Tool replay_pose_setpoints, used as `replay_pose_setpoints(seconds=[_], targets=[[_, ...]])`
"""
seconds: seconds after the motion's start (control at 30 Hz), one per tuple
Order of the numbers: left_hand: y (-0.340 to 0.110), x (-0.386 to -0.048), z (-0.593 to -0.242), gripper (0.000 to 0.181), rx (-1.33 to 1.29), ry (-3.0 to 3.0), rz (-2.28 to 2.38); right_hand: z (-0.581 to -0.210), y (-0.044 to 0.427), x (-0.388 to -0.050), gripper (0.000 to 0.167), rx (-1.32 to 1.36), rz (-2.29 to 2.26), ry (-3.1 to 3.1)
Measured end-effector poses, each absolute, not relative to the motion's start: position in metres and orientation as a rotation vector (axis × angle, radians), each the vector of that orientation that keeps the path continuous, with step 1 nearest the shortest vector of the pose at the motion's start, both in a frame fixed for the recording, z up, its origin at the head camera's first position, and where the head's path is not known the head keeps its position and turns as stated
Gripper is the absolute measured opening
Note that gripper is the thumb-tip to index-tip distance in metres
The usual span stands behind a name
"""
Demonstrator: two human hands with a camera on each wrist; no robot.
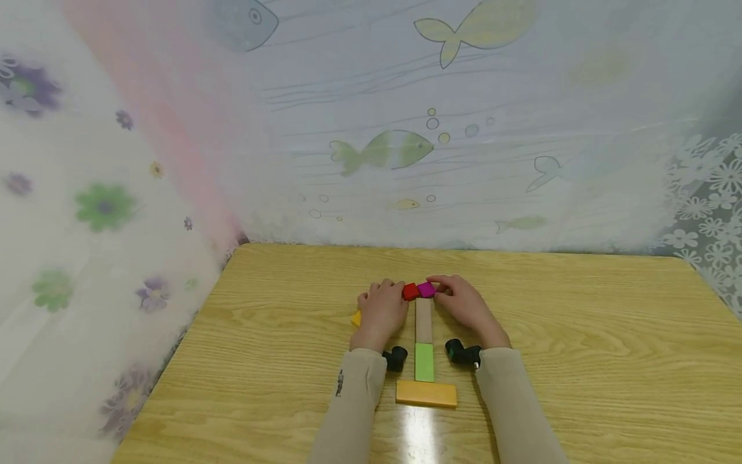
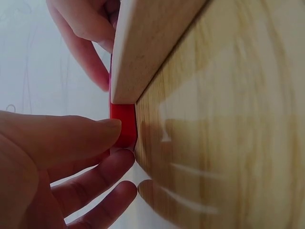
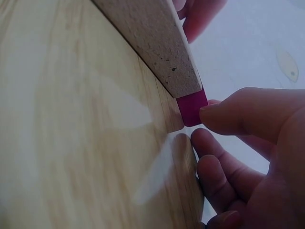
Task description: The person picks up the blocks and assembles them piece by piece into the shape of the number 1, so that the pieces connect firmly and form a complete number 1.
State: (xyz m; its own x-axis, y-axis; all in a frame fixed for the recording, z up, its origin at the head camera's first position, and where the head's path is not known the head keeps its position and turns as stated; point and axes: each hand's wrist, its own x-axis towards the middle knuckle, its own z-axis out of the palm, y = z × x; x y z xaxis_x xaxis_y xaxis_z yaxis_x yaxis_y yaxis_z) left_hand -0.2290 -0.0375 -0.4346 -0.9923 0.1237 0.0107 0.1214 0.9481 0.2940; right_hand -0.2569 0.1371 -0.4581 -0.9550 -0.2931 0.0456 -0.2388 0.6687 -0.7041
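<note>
My left hand [image 1: 382, 309] pinches a red block [image 1: 410, 292] between thumb and fingers. In the left wrist view the thumb lies on the near face of that red block [image 2: 126, 129]. On the other side, my right hand [image 1: 464, 303] pinches a magenta block [image 1: 426, 289], its thumb on the side of the block [image 3: 193, 109] in the right wrist view. Both small blocks sit side by side at the far end of a plain wooden block [image 1: 424, 320]. Nearer to me, a green block [image 1: 424, 362] continues the line down to a crosswise orange-yellow block [image 1: 426, 394].
A yellow block [image 1: 356, 319] shows partly beside the left hand, which hides the rest of it. Everything lies on a wood-grain table [image 1: 278, 361]. Behind its far edge hangs a curtain [image 1: 371, 96] printed with fish, and a flowered one [image 1: 69, 258] hangs at the left.
</note>
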Motion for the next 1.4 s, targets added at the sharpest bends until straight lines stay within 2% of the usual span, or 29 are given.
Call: replay_pose_setpoints(seconds=[1.4], targets=[[-0.0380,-0.2284,-0.4368,0.038,0.232,3.061,0.545,-0.4539,0.1361,-0.2539,0.036,-0.424,-1.177,2.804]])
